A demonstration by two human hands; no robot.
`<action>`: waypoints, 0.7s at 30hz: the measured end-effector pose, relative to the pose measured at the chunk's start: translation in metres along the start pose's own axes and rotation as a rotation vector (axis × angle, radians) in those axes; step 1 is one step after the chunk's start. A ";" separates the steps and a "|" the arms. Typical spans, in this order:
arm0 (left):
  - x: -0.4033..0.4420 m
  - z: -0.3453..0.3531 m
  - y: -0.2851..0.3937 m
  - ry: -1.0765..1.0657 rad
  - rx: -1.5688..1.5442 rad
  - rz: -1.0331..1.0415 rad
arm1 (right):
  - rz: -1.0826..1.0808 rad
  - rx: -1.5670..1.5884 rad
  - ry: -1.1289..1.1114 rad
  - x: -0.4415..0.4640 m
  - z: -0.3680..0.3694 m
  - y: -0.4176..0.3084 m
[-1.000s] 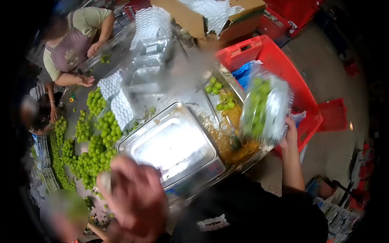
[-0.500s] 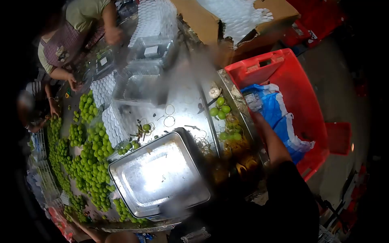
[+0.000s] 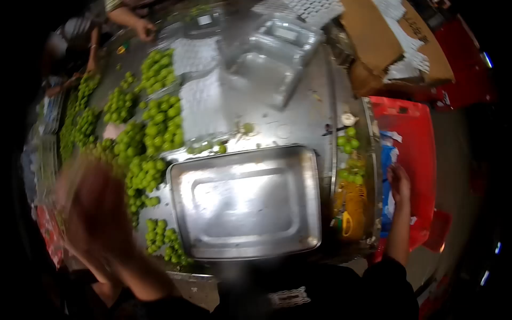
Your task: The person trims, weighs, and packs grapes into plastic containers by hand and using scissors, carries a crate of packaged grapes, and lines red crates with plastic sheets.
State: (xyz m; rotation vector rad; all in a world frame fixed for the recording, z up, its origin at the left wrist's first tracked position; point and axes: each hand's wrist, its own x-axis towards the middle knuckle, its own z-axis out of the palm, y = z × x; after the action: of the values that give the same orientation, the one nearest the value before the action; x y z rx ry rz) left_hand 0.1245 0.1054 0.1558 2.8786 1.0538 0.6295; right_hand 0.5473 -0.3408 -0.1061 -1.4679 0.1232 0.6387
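My left hand (image 3: 96, 205) is raised close to the camera at the left, in front of the bunches of green grapes (image 3: 130, 144). Motion smears its fingers. Over the red crate (image 3: 424, 160), my right hand (image 3: 400, 184) is beside the blue and white plastic packaging (image 3: 386, 165), its fingers somewhat apart and nothing visible in them. A rectangular metal tray (image 3: 245, 205) lies between my hands on the steel table. Behind it are white foam netting (image 3: 202, 101) and a clear plastic clamshell box (image 3: 272, 61) with its lid up.
Loose grapes (image 3: 349, 141), a garlic bulb (image 3: 349, 119) and yellow-handled scissors (image 3: 347, 223) lie in the gutter along the right edge. An open cardboard box (image 3: 373, 37) stands at the back right. Across the table, another person's hand (image 3: 144, 29) reaches in.
The view has swung left, so the tray appears squarer and farther right. My left hand has come up into view. My right hand shows more fully over the red crate.
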 end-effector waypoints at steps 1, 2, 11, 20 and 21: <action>0.010 0.034 -0.039 -0.014 0.078 -0.108 | -0.034 0.001 0.010 -0.022 0.016 -0.013; 0.014 0.083 -0.076 0.117 -0.679 -0.450 | -0.072 -0.036 0.073 -0.043 0.040 -0.025; 0.012 0.264 -0.250 -0.498 -0.528 -0.802 | -0.188 -0.349 -0.710 -0.124 0.353 -0.026; -0.015 0.203 -0.241 -0.217 -0.650 -0.640 | -0.347 -0.616 -0.642 -0.126 0.484 -0.035; -0.013 0.150 -0.210 -0.288 -0.823 -0.702 | -0.293 -0.590 -0.689 -0.138 0.477 -0.062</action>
State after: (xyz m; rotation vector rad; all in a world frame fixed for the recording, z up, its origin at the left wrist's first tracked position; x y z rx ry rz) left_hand 0.0421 0.2781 -0.0174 1.6915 1.2517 0.4257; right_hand 0.3191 0.0675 0.0723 -1.6881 -0.8632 0.9474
